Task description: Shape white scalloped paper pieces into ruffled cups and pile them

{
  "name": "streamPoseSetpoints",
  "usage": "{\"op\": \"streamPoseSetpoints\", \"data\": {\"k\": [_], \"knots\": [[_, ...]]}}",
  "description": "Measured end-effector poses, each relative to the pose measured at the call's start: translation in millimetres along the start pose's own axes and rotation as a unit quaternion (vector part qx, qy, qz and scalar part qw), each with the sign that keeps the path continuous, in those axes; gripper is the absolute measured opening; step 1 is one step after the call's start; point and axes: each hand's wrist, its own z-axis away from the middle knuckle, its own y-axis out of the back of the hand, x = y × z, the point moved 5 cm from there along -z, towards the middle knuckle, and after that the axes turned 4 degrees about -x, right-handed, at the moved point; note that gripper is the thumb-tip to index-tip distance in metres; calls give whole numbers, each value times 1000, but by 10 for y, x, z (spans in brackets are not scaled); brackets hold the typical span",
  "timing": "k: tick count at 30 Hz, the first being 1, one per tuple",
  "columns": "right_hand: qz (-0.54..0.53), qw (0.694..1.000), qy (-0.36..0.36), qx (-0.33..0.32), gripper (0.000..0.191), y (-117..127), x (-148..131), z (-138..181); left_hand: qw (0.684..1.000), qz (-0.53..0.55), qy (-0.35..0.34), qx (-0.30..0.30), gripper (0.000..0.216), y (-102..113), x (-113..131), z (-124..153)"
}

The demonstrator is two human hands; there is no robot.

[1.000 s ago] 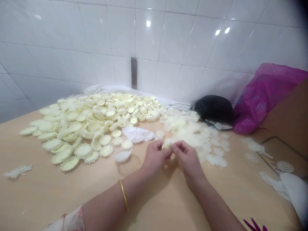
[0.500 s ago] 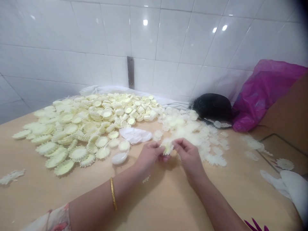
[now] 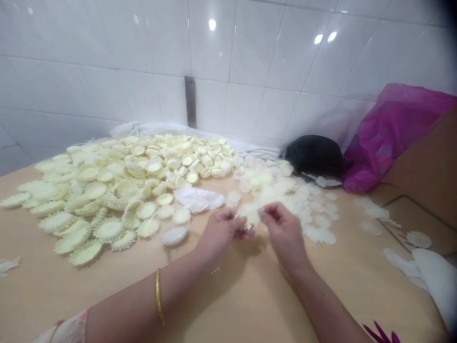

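Note:
My left hand (image 3: 222, 233) is closed, pinching a pale, thin flower-shaped piece with a toothed edge (image 3: 250, 214) between thumb and fingers. My right hand (image 3: 283, 233) is also closed, thumb and forefinger pressed together at the right edge of that piece. Whether it grips one layer or several is too blurred to make out. Just behind the hands lies a loose spread of thin whitish flower-shaped cut-outs (image 3: 278, 190). To the left a large heap of cream-yellow scalloped discs (image 3: 117, 186) covers the table (image 3: 228, 309).
A crumpled white cloth (image 3: 199, 200) and a small white oval object (image 3: 174, 235) lie left of my hands. Against the tiled wall are a black rounded object (image 3: 314, 155) and a magenta plastic bag (image 3: 389, 138). White sheet-like pieces (image 3: 432, 276) lie at right, purple petals (image 3: 382, 332) below.
The flower-shaped piece now looks paler and flatter, its yellow-green centre no longer showing. My right fingertips have shifted slightly right. The view has tilted a little.

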Motion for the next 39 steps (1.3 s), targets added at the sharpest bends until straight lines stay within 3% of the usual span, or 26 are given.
{"op": "streamPoseSetpoints", "data": {"k": [5, 9, 11, 16, 19, 24, 28, 34, 39], "knots": [[118, 980, -15, 158, 17, 409, 160, -137, 999, -5, 16, 35, 6, 45, 79, 1], [184, 967, 42, 173, 28, 477, 136, -180, 999, 21, 35, 8, 8, 50, 34, -11], [176, 967, 61, 175, 24, 439, 66, -141, 999, 14, 43, 0, 10, 51, -9, -16], [65, 997, 9, 49, 22, 183, -62, -2, 1000, -12, 23, 15, 18, 84, -53, -45], [34, 999, 22, -25, 21, 41, -137, 70, 1000, -15, 7, 23, 25, 112, -59, -59], [-25, 991, -11, -132, 19, -154, -133, 107, 1000, 2, 11, 20, 29, 119, -86, -63], [-138, 962, -62, -227, 21, -306, -133, 144, 1000, -6, 24, -2, 32, 83, -100, -62], [-273, 928, -118, -225, 23, -375, -87, 166, 1000, -17, 5, -11, 37, 43, -79, -26], [-314, 914, -140, -215, 26, -363, 39, 134, 998, 5, 19, -67, 37, -9, -95, -25]]}}
